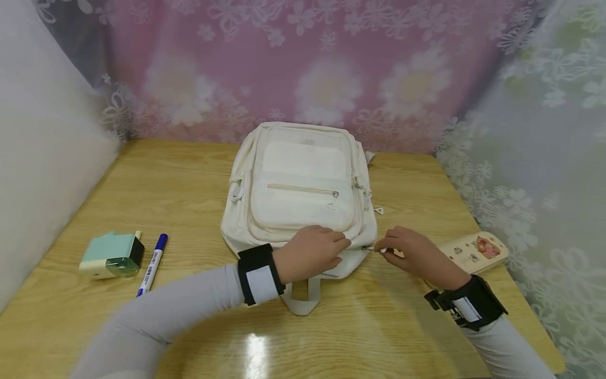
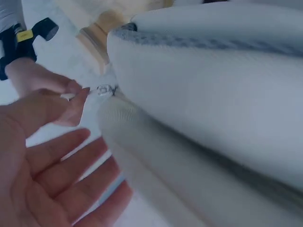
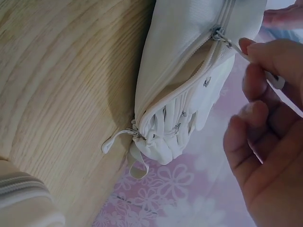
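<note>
A cream backpack [image 1: 303, 210] lies on the wooden table with its front pocket facing up and its top handle [image 1: 303, 305] toward me. At the near right corner, my right hand [image 1: 416, 258] pinches a zipper pull [image 3: 241, 53] between thumb and forefinger. Behind the zipper slider [image 3: 216, 34], the side of the bag gapes apart in the right wrist view. My left hand [image 1: 307, 252] is at the bag's near edge. Its fingers [image 2: 75, 165] are spread and loosely extended beside the fabric in the left wrist view, gripping nothing.
Left of the bag are a mint-and-cream pencil sharpener [image 1: 113, 255] and a blue-capped marker [image 1: 153, 263]. A cream pencil case [image 1: 478, 250] with printed pictures lies at the right, partly behind my right hand. Floral curtains [image 1: 322, 73] hang around the table.
</note>
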A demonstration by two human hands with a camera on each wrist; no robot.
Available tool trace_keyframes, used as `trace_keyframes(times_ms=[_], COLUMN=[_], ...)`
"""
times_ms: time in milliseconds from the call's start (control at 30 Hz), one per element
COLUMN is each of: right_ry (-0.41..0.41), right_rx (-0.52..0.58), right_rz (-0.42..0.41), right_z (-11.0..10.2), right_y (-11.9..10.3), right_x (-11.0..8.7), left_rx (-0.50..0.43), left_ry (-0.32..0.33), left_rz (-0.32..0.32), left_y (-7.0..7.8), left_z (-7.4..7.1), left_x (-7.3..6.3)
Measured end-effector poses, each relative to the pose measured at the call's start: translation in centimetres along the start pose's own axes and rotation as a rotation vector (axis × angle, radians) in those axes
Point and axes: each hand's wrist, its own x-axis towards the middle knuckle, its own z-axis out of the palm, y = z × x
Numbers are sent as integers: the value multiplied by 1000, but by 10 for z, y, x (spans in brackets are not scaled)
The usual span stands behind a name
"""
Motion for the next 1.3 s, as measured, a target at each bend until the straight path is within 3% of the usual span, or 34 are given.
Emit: trace_keyframes(times_ms=[167,367,633,867,1133,1300], right_ry=[-136,-163,-52,91,127,99], right_rx=[91,134,-30,-227,-284,-291], right_rz=[121,180,207,138,165,230], right_z=[1,5,7,3,8,17], right_y=[-2,-3,-4,7,36,56], right_x=[-4,-5,-6,-2,11,25], left_rx=[3,77,133,135,113,111], left_ry=[-56,-40,-31,-13,-15,-30], left_rz=[-90,-126,-121,-127,-98,-80], left_y=[16,21,20,17,13,14], left_z=[10,23,24,16,12,15], left_x=[16,17,17,13,9,8])
